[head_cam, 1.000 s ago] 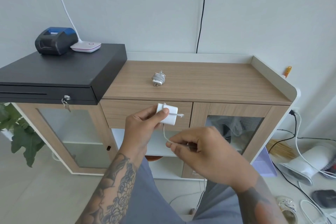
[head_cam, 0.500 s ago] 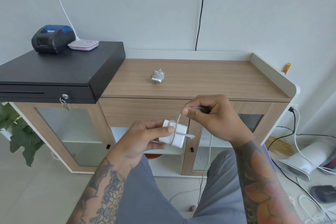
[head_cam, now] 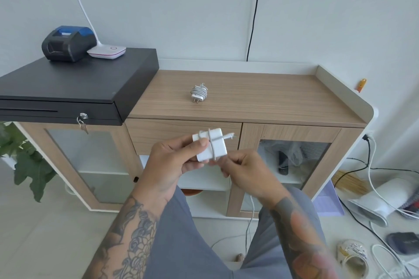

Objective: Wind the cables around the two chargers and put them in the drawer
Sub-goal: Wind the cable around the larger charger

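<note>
My left hand grips a white square charger in front of the closed wooden drawer. One loop of its white cable crosses the charger's body, and a short cable end sticks out to the right. My right hand pinches the cable just below the charger; the rest of it hangs down to the floor between my legs. A second charger, wrapped in its grey cable, lies on the wooden cabinet top with its prongs toward me.
A black cash drawer with a key in its lock sits on the cabinet's left, carrying a small printer and a white lamp base. A plant stands at left. Cables, a fan and shoes lie on the floor at right.
My right hand carried the cable up over the charger and back down beneath it, adding a loop. My left hand kept hold of the charger and lifted it slightly.
</note>
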